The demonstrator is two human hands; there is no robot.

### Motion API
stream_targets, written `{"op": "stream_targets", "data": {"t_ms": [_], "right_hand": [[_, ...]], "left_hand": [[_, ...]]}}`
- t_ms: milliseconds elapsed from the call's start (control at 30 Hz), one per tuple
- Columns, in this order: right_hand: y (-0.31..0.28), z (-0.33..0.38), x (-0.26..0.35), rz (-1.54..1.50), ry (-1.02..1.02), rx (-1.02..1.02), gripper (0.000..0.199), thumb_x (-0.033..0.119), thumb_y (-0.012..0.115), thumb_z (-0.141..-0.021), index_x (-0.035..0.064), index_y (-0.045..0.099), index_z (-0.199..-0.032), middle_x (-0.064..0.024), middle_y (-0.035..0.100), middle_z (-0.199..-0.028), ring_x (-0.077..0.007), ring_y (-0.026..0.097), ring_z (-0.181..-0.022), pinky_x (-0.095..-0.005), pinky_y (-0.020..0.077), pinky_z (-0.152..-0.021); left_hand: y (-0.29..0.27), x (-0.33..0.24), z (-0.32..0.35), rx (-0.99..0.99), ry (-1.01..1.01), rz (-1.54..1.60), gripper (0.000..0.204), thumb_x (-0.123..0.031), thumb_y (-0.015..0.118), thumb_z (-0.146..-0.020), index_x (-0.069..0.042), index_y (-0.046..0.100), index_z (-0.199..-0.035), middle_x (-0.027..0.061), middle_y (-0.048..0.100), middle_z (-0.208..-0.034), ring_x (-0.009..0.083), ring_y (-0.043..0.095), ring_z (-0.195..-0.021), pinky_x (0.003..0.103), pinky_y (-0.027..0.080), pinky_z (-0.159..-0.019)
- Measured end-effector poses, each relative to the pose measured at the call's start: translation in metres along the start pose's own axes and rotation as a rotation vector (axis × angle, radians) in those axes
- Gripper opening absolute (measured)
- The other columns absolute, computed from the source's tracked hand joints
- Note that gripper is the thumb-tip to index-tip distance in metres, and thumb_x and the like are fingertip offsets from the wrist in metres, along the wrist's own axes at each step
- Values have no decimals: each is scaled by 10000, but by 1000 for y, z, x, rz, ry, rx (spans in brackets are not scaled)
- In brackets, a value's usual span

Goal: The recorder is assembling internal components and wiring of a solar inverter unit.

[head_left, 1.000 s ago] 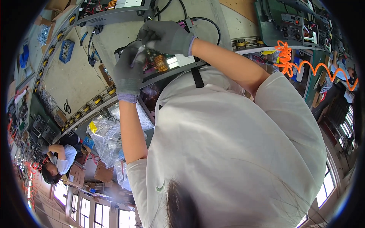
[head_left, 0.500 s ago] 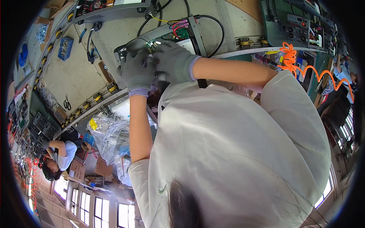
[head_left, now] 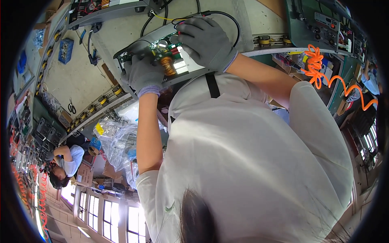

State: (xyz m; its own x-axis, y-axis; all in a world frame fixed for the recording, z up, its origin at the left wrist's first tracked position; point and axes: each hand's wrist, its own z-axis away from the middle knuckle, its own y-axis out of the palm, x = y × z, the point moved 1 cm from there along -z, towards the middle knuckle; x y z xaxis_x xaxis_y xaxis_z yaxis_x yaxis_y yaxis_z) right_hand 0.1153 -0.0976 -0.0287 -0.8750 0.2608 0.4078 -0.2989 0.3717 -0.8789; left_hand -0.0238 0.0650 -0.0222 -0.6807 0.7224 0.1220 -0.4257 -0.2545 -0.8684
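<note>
An open metal equipment case [head_left: 189,75] lies in front of me, with a green circuit board [head_left: 156,47] inside. A copper-wound coil [head_left: 167,66] and white blocks [head_left: 183,65] show between my hands. My left hand [head_left: 142,75], in a grey glove, reaches into the case's left end; its fingertips are blurred and partly hidden. My right hand [head_left: 207,43], also gloved, is over the right part of the board. Its fingers bend down beside a bit of red wire, and whatever lies under them is hidden. A yellow wire [head_left: 166,18] runs just beyond it.
Another open device [head_left: 115,15] sits at the far edge. Black cables [head_left: 233,24] loop behind my case. A blue parts bin [head_left: 65,50], scissors [head_left: 71,106] and a roller track [head_left: 92,111] are at left. An orange coiled hose [head_left: 314,67] hangs at right; a co-worker [head_left: 69,162] is at lower left.
My hands were close together over the board; the right one has moved right and away, uncovering the coil and white blocks. My left hand has shifted slightly down, still at the left end.
</note>
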Motion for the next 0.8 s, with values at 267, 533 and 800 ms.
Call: {"op": "stream_targets", "data": {"t_ms": [267, 533, 800], "right_hand": [[6, 0, 2, -14, 6, -35, 243, 237, 675, -835, 181, 707, -1069, -3, 643, -1185, -210, 563, -1166, -406, 452, -1022], [8, 0, 2, -21, 29, -60, 216, 230, 673, -831, 177, 730, -1032, 9, 656, -1171, -196, 576, -1144, -401, 455, -1015], [7, 0, -1, -41, 16, -54, 230, 233, 673, -843, 190, 728, -1063, 4, 657, -1185, -208, 588, -1143, -413, 469, -998]], "left_hand": [[-3, -3, -26, 193, -84, -7, 395, -457, 712, -746, -230, 778, -1062, 41, 687, -1216, 295, 547, -1226, 482, 306, -1066], [0, 1, -32, 292, -73, -84, 358, -377, 688, -792, -258, 759, -1122, 89, 711, -1191, 340, 583, -1220, 426, 453, -1016], [3, 7, -17, 117, 29, -17, 254, -327, 686, -841, -212, 760, -1055, 36, 686, -1210, 264, 564, -1236, 493, 351, -1060]]}}
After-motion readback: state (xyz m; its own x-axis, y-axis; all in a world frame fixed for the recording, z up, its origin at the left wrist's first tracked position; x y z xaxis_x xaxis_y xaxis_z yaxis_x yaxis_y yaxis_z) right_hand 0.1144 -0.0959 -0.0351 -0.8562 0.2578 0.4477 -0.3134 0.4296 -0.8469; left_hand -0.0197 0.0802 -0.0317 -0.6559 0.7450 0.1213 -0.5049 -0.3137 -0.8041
